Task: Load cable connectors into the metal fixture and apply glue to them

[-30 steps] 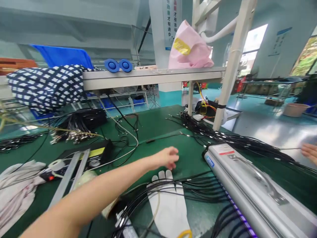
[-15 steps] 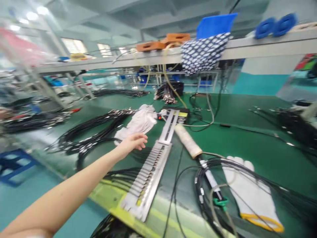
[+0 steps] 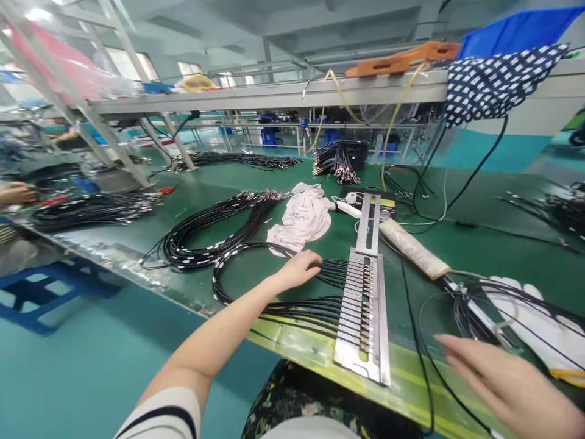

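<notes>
My left hand (image 3: 299,269) is closed around a bundle of black cables (image 3: 247,246), left of a metal slotted fixture (image 3: 382,317). The cables fan out beyond my fingers and lie side by side in the fixture's slots, with their metal ends in a row down its middle. More black cables (image 3: 301,308) enter the lower slots. My right hand (image 3: 507,381), smeared by motion, is in the air to the fixture's right, its fingers stretched out with nothing visible in them. Near it are a tool with a wrapped handle (image 3: 414,249) and a white glove (image 3: 539,329).
A crumpled white cloth (image 3: 304,216) lies beyond my left hand, beside a coiled cable bundle (image 3: 183,238). Further bundles (image 3: 340,161) sit at the back of the green table. A shelf (image 3: 274,97) spans above. At far left are another person's hand (image 3: 18,193) and a blue stool (image 3: 55,292).
The view has swung left, so the fixture appears further right. My right hand has entered at the lower right. My left hand stays by the cables beside the fixture.
</notes>
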{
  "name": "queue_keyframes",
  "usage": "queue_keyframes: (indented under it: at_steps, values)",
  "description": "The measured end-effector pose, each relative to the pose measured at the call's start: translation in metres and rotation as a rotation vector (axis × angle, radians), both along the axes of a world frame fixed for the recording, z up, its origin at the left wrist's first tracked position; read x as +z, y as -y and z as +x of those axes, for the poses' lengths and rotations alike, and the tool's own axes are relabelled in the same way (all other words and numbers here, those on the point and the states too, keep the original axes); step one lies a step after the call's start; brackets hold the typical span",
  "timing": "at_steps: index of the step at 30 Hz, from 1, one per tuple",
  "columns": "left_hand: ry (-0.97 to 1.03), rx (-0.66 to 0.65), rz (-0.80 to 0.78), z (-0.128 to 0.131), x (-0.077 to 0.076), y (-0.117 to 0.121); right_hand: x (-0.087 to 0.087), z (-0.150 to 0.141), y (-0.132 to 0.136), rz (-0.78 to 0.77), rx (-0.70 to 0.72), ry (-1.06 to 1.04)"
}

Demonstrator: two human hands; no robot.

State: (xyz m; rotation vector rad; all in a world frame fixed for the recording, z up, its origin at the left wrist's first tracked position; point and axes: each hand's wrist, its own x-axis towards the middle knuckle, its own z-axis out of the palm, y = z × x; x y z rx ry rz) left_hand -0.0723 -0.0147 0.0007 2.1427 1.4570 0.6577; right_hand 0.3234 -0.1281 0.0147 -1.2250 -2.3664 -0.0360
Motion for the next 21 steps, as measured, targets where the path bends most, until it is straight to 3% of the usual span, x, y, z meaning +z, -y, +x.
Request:
queue_keyframes:
  at_steps: [3,7,12,21]
  values:
    - [-0.102,-0.089,0.025,-0.001,-0.001,-0.01,-0.016,-0.05,0.0,-0.041,0.052,0.076]
    - [-0.212,-0.161,0.021,0.002,-0.005,-0.02,-0.035,-0.088,-0.003,-0.074,-0.077,-0.01]
    - [-0.308,-0.197,-0.003,0.012,-0.009,-0.033,-0.043,-0.106,-0.024,-0.221,-0.181,-0.107]
    - [-0.406,-0.171,0.065,0.025,-0.018,-0.042,-0.059,-0.114,-0.082,-0.337,-0.206,-0.287]
